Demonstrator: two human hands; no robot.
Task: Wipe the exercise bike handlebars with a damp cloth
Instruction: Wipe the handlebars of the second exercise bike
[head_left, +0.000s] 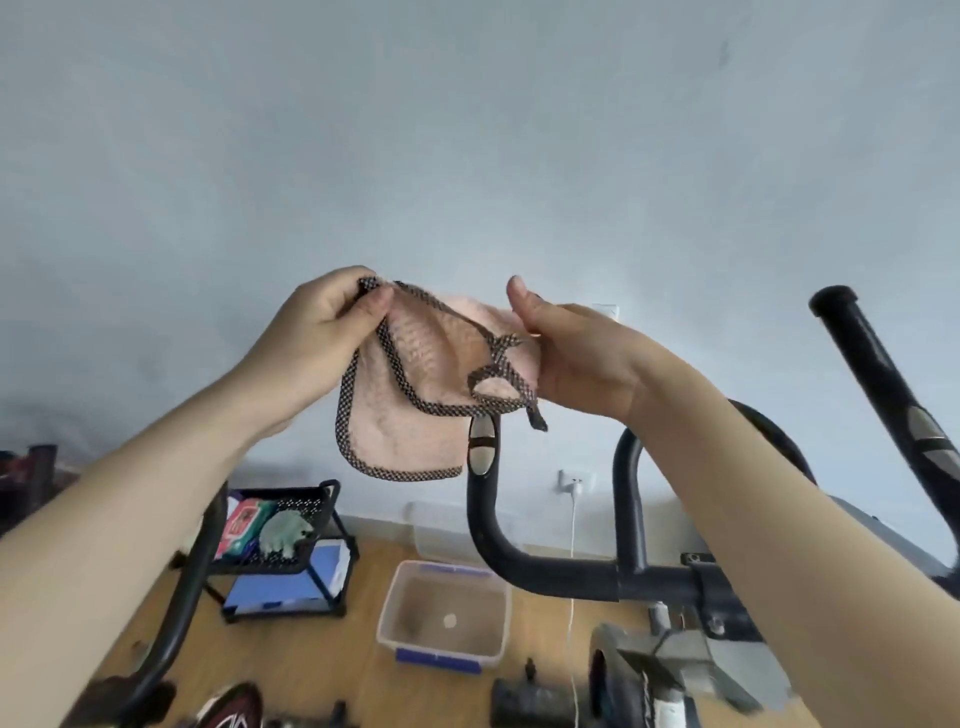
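A pink cloth with a dark dotted border hangs in the air in front of me, held up between both hands. My left hand pinches its upper left corner. My right hand grips its right edge, thumb raised. Just below the cloth rises the black left handlebar of the exercise bike, with a silver sensor pad near its top. The crossbar runs right to a second upright. A long black handle slants up at the right. The cloth hides the left handlebar's tip.
On the wooden floor below stand a clear plastic tub and a black mesh rack holding packets and a green cloth. A white cable drops from a wall socket. Another black curved bar passes under my left forearm.
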